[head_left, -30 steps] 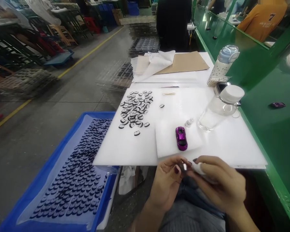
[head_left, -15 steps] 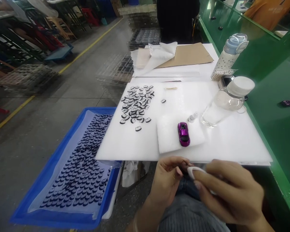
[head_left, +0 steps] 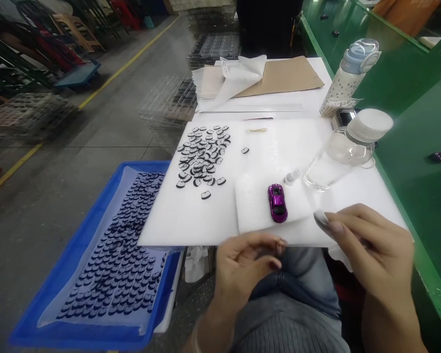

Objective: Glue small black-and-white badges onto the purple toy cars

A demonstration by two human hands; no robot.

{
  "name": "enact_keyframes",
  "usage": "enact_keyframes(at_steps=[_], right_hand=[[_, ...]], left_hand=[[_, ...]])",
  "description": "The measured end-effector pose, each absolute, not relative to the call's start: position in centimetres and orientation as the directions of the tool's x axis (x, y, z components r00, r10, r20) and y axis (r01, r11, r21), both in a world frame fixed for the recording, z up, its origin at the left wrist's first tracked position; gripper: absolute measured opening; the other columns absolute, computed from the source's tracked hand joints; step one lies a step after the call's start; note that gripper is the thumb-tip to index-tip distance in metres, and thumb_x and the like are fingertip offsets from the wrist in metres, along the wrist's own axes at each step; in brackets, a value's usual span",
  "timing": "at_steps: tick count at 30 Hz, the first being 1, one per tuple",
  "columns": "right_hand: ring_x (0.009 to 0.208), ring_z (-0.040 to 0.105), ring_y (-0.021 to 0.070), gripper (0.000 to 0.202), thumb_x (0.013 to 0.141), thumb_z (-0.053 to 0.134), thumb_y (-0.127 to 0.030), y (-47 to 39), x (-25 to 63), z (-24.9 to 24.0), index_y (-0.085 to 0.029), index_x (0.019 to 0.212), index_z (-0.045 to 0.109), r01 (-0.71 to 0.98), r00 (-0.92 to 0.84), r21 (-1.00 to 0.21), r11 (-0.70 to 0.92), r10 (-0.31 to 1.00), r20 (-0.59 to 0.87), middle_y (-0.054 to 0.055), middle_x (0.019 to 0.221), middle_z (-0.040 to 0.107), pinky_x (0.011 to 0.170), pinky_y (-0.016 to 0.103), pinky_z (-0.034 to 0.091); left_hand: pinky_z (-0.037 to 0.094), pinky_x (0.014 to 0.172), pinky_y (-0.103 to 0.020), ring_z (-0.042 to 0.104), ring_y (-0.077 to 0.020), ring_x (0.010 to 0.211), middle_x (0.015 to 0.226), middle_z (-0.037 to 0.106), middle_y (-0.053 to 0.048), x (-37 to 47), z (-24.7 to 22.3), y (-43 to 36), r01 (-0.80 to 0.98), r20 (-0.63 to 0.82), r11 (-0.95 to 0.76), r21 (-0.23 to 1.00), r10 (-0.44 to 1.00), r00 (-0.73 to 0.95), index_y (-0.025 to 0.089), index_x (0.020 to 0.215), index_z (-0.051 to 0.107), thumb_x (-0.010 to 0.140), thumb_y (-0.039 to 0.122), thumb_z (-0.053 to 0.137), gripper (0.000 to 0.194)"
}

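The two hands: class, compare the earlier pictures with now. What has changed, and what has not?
The right hand has moved right, away from the left hand, with a small grey piece at its fingertips. The left thumb and fingers now stand apart, seemingly having let go. The purple car and clear bottle stayed in place.

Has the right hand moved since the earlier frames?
Yes. Against the purple toy car, the right hand has shifted right and forward, its fingertips now level with the car's rear half or front half, whichever end is nearer.
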State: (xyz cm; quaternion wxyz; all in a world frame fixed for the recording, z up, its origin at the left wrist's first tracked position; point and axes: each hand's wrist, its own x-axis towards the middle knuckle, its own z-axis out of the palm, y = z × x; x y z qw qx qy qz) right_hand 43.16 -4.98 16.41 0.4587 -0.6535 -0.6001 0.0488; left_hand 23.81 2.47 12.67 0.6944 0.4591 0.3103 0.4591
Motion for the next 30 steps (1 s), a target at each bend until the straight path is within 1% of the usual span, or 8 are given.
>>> enact_keyframes(at_steps=[2, 4, 7, 12, 15, 20, 27, 30], right_hand=[[0.061, 0.062, 0.0127, 0.010, 0.094, 0.070, -0.021, -3.7, 43.2, 15.7, -0.023, 0.098, 0.078, 0.686, 0.336, -0.723, 0.087, 0.842, 0.421, 0.001, 0.078, 0.069, 0.047, 0.026, 0.043], [0.065, 0.066, 0.0147, 0.009, 0.092, 0.072, -0.024, -2.3, 42.8, 15.1, -0.020, 0.096, 0.079, 0.678, 0.353, -0.734, 0.050, 0.853, 0.384, 0.003, 0.079, 0.072, 0.052, 0.026, 0.048], [0.066, 0.068, 0.0159, 0.013, 0.092, 0.072, -0.027, -0.7, 42.4, 14.4, -0.017, 0.096, 0.079, 0.683, 0.340, -0.729, 0.039, 0.866, 0.365, 0.003, 0.079, 0.073, 0.056, 0.026, 0.051], [0.068, 0.069, 0.0169, 0.015, 0.093, 0.070, -0.026, 0.0, 42.2, 14.0, -0.015, 0.099, 0.078, 0.694, 0.276, -0.718, 0.045, 0.905, 0.323, 0.004, 0.079, 0.073, 0.059, 0.026, 0.053], [0.070, 0.070, 0.0161, 0.014, 0.093, 0.072, -0.025, -0.1, 42.3, 13.9, -0.015, 0.101, 0.078, 0.708, 0.253, -0.705, 0.043, 0.917, 0.309, 0.004, 0.082, 0.073, 0.059, 0.025, 0.052], [0.075, 0.073, 0.0167, 0.012, 0.091, 0.074, -0.024, -0.1, 42.3, 13.5, -0.016, 0.099, 0.077, 0.709, 0.272, -0.704, 0.029, 0.910, 0.312, 0.002, 0.085, 0.076, 0.064, 0.025, 0.055], [0.075, 0.074, 0.0200, 0.003, 0.089, 0.071, -0.021, 0.6, 42.2, 13.9, -0.018, 0.091, 0.072, 0.723, 0.266, -0.691, -0.017, 0.930, 0.254, 0.002, 0.084, 0.078, 0.066, 0.029, 0.055], [0.070, 0.073, 0.0178, 0.002, 0.092, 0.070, -0.021, 0.4, 42.6, 13.8, -0.019, 0.091, 0.071, 0.736, 0.197, -0.674, 0.057, 0.935, 0.295, 0.001, 0.080, 0.076, 0.062, 0.026, 0.054]], left_hand=[[0.065, 0.076, -0.031, 0.076, -0.0203, 0.081, 0.090, 0.082, -0.004, 23.8, 12.7, 3.8, -0.048, 0.256, -0.252, 0.967, 0.932, 0.257, 0.027, 0.097, 0.085, 0.078, 0.019, 0.088, 0.021], [0.064, 0.079, -0.032, 0.075, -0.0198, 0.083, 0.093, 0.081, -0.004, 24.1, 12.5, 5.2, 0.246, 0.501, -0.562, 0.790, 0.822, 0.270, 0.024, 0.103, 0.083, 0.084, 0.016, 0.082, 0.021], [0.063, 0.076, -0.032, 0.071, -0.0190, 0.082, 0.090, 0.076, -0.005, 24.9, 12.1, 6.8, 0.315, 0.602, -0.723, 0.614, 0.688, 0.406, 0.019, 0.105, 0.080, 0.089, 0.018, 0.077, 0.016], [0.062, 0.077, -0.033, 0.068, -0.0198, 0.087, 0.095, 0.071, -0.006, 25.4, 11.6, 7.4, 0.284, 0.592, -0.767, 0.576, 0.631, 0.502, 0.017, 0.109, 0.078, 0.092, 0.019, 0.075, 0.018], [0.061, 0.076, -0.031, 0.068, -0.0195, 0.087, 0.098, 0.070, -0.008, 25.2, 11.6, 7.6, 0.271, 0.557, -0.732, 0.625, 0.662, 0.502, 0.013, 0.114, 0.078, 0.091, 0.020, 0.076, 0.024], [0.062, 0.082, -0.029, 0.070, -0.0159, 0.085, 0.117, 0.072, -0.013, 25.1, 11.6, 7.9, 0.269, 0.501, -0.664, 0.698, 0.721, 0.479, 0.011, 0.113, 0.078, 0.092, 0.009, 0.069, 0.022], [0.061, 0.099, -0.035, 0.074, -0.0242, 0.109, 0.123, 0.077, -0.015, 25.2, 11.7, 8.0, 0.294, 0.489, -0.669, 0.683, 0.718, 0.495, 0.011, 0.113, 0.077, 0.092, 0.009, 0.068, 0.023], [0.060, 0.102, -0.039, 0.071, -0.0263, 0.116, 0.130, 0.074, -0.015, 24.6, 11.8, 8.4, 0.267, 0.456, -0.679, 0.683, 0.683, 0.571, 0.013, 0.121, 0.075, 0.089, 0.013, 0.075, 0.032]])
